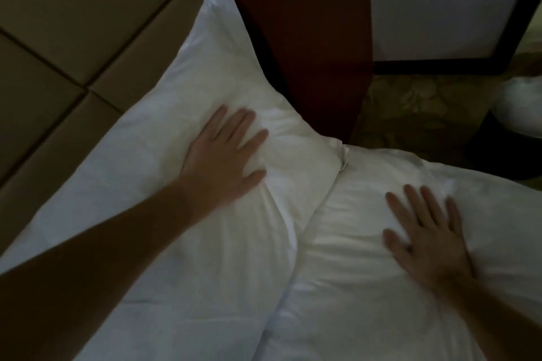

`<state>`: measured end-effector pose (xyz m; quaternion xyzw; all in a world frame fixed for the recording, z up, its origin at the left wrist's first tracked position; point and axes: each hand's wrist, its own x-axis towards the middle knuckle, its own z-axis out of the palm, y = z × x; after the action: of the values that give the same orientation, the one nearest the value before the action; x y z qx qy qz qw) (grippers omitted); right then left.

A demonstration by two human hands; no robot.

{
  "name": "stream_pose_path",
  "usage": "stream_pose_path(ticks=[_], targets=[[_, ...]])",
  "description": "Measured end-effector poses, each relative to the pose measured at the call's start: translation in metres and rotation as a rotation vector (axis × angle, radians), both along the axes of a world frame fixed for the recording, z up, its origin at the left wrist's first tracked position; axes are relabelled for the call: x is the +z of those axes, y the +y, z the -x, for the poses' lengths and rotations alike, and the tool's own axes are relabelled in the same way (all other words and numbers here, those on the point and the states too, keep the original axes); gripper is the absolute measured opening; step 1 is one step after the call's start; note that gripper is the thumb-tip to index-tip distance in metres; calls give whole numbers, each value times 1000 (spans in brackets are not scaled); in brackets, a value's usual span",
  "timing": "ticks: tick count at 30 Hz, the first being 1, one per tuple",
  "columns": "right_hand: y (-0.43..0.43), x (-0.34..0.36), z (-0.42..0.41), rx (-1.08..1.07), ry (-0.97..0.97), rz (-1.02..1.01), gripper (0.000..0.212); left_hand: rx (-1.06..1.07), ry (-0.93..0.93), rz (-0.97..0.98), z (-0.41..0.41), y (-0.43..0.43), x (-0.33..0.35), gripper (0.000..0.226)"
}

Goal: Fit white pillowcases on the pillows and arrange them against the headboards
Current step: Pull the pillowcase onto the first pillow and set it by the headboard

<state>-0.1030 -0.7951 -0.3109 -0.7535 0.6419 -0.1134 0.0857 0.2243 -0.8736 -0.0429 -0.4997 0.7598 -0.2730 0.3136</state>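
Dim light, view slightly blurred. Two white-cased pillows fill the lower frame, lying side by side with their inner edges touching along a seam that runs from the centre down to the bottom edge. Left pillow (pixel 158 132): outer long edge lies against the tan panelled headboard (pixel 58 23), top corner pointing up beside a dark red-brown wooden panel (pixel 308 38). Right pillow (pixel 360 296): its upper edge borders patterned carpet (pixel 416 114). White panel in a dark frame (pixel 445 3) at upper right; what it is cannot be told. Left hand (pixel 223 155): palm down on the left pillow near its inner corner, fingers straight and slightly spread, pressing a dent into the fabric, nothing gripped. Right hand (pixel 425 234): palm down on the right pillow, fingers straight and spread, flat on the case, nothing gripped. Creases radiate around both hands.
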Motion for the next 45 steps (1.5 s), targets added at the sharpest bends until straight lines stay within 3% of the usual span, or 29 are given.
stream_pose_path(ticks=[3, 6, 11, 16, 20, 25, 29, 32, 34, 37, 39, 42, 45], targets=[[0, -7, 2, -1, -27, 59, 74, 30, 47, 18, 42, -1, -7, 76], [-3, -12, 0, -5, -48, 78, 73, -44, 156, -188, 82, -2, -38, 72], [-3, -16, 3, -1, -86, 109, 73, -92, 100, -299, 119, -38, -88, 67], [-5, -17, 3, -9, -132, 133, 74, 36, -179, -297, 118, -70, -120, 73], [-5, -20, 2, -19, -178, 165, 74, 147, -237, -241, 142, -74, -144, 79], [-7, -26, 2, -24, -189, 175, 73, 40, -176, -314, 160, -60, -185, 63], [-9, -25, 2, -23, -186, 154, 73, 4, -6, -452, 157, -85, -158, 44], [-8, -24, 1, -20, -188, 151, 74, 188, 97, -626, 159, -118, -132, 56], [-9, -25, 2, -27, -194, 159, 73, 201, 85, -633, 158, -148, -127, 61], [-10, -27, 2, -30, -197, 159, 74, 293, 6, -705, 152, -173, -132, 100], [-9, -27, 3, -31, -204, 161, 74, 338, 19, -763, 149, -172, -138, 110], [-10, -28, 1, -31, -217, 159, 73, 327, 33, -670, 144, -177, -146, 92], [-10, -29, 1, -29, -215, 151, 73, 270, -34, -431, 140, -181, -143, 57]])
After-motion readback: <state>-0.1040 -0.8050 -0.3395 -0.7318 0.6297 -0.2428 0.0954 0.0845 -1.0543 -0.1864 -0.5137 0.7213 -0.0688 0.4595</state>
